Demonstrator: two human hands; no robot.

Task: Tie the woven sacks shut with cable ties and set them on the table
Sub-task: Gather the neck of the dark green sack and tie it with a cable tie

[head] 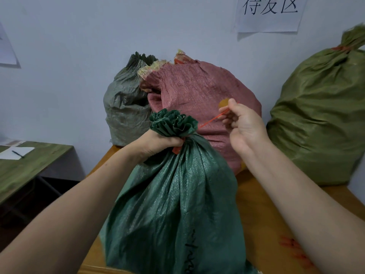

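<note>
Fingers (174,142) of the left hand (158,143) are curled tight round the gathered neck of a dark green woven plastic sack (177,204), just under its ruffled mouth, which fans out above the fist. Fingers (225,111) of the right hand (244,125) pinch the free tail of a thin red plastic cable tie (209,121), thumb against forefinger. The tail runs taut in a straight line from that pinch down and left to the sack's neck, where a red bit of the tie shows just below the left fist. This sack rises upright between the two forearms over the near part of an orange-brown wooden surface (262,214); its base is out of view. Behind it, against the pale wall, sit a bulging pink-red woven sack (197,89) with its mouth loosely bunched, a grey-green woven sack (124,107) touching its left side, and, off to the right, an olive green woven sack (320,119) whose neck carries a red tie. A white paper sign (269,14) with black characters hangs on the wall above. At far left a green-topped surface (33,167) holds a white sheet and a dark pen (17,153).
</note>
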